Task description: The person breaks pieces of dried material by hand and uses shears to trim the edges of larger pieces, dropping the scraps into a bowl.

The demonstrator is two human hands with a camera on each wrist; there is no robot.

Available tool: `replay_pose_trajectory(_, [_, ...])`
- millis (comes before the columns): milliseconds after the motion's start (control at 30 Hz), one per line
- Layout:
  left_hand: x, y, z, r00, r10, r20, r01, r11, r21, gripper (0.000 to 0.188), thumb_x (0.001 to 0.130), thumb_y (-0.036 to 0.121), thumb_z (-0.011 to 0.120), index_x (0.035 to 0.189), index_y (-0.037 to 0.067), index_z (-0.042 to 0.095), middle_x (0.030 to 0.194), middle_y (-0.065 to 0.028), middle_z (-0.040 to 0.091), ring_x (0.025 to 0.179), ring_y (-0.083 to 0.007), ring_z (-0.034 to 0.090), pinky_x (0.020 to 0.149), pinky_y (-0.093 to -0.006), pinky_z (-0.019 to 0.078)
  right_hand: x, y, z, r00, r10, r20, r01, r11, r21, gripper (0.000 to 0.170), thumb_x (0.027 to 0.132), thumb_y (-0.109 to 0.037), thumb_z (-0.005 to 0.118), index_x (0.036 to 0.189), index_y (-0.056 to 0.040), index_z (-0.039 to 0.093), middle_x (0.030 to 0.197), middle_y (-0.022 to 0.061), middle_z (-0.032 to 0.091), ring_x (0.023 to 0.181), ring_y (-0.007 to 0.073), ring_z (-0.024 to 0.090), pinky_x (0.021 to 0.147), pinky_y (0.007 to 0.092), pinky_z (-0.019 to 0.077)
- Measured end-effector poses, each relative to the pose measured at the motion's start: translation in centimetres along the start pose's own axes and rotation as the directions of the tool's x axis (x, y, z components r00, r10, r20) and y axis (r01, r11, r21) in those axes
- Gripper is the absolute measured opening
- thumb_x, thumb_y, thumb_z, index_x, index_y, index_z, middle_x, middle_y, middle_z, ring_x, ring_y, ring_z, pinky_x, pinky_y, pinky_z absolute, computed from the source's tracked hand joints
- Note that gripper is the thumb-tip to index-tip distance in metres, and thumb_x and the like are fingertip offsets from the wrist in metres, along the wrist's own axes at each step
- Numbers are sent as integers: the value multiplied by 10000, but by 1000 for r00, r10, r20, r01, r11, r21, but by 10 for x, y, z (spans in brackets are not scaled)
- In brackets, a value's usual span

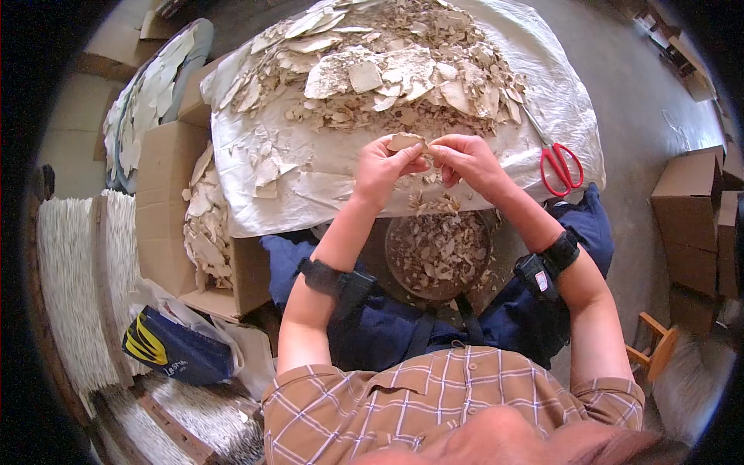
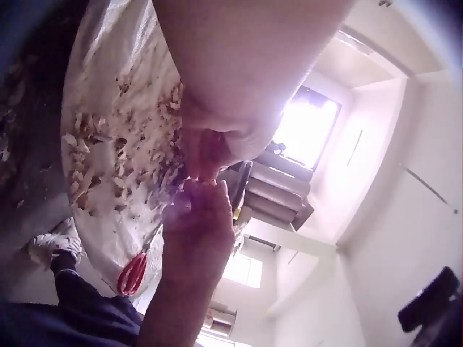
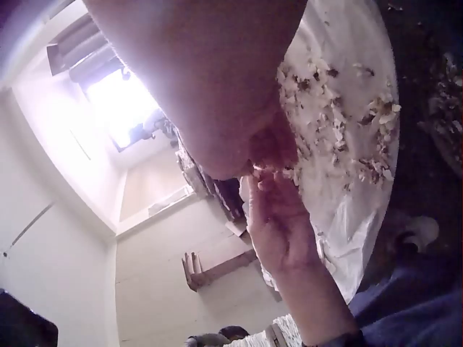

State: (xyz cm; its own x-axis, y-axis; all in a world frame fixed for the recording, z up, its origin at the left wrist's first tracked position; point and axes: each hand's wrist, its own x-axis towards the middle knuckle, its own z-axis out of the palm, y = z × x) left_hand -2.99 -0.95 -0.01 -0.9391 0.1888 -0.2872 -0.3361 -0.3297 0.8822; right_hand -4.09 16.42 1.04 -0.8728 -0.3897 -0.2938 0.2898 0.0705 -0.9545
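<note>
A small pale, flat flake with a brownish edge (image 1: pixel 404 142) is held up over the near part of the cloth-covered table. My left hand (image 1: pixel 380 169) grips it between thumb and fingers. At the flake's right end, my right hand (image 1: pixel 470 161) pinches the edge with thumb and forefinger. Both hands meet fingertip to fingertip in the left wrist view, where the flake is mostly hidden. Beyond them lies a big heap of similar flakes and crumbs (image 1: pixel 372 77). Below the hands, between the knees, a round container (image 1: pixel 392 267) holds many small bits.
Red-handled scissors (image 1: pixel 561 168) lie at the right of the white cloth (image 1: pixel 310 205). On the left stands a cardboard box (image 1: pixel 159 209) of larger flakes, near a blue bag (image 1: pixel 178 349). Cardboard boxes (image 1: pixel 686 217) and a wooden stool (image 1: pixel 659 345) are on the right.
</note>
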Motion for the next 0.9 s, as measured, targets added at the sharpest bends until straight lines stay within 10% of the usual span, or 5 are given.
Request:
replay_pose_trajectory(200, [0,-8,8,984,179,18,-177,943,281,126,796,104,610,855,-6,602,789,-48,624,648,-123,597,591,-251,500,0,3,3,976,-204,-69,166,918,-361,213,792,-177,538,817,23,606,626,106,590,488,174,571,480,293,464])
replay_pose_trajectory(300, [-3,-13,12,963,267,36,-244,808,537,121,778,103,623,831,-4,608,773,-51,623,641,-123,596,586,-242,489,0,5,4,875,-482,35,319,522,-791,205,740,-191,534,736,6,591,673,165,590,587,286,589,564,371,471])
replay_pose_trajectory(367, [-5,-12,15,710,598,373,-536,115,836,94,765,67,606,828,-3,608,764,-56,617,667,-114,589,581,-243,489,-5,2,10,917,-399,-1,180,415,-892,199,698,-198,516,678,-6,568,715,180,590,683,348,571,615,419,454])
replay_pose_trajectory(600, [0,-13,0,990,91,108,-117,959,260,75,775,34,576,838,-6,578,776,-65,612,613,-109,588,556,-235,473,4,2,-1,946,-260,-194,145,873,-466,197,728,-191,536,782,-23,625,715,150,602,651,271,593,606,342,462])
replay_pose_trajectory(900, [3,-16,-2,986,128,104,-158,922,354,100,798,73,582,820,-9,529,727,-49,595,628,-96,589,559,-218,472,2,5,2,891,-455,6,344,664,-664,151,752,-184,571,774,-49,637,726,131,584,677,300,576,607,373,460])
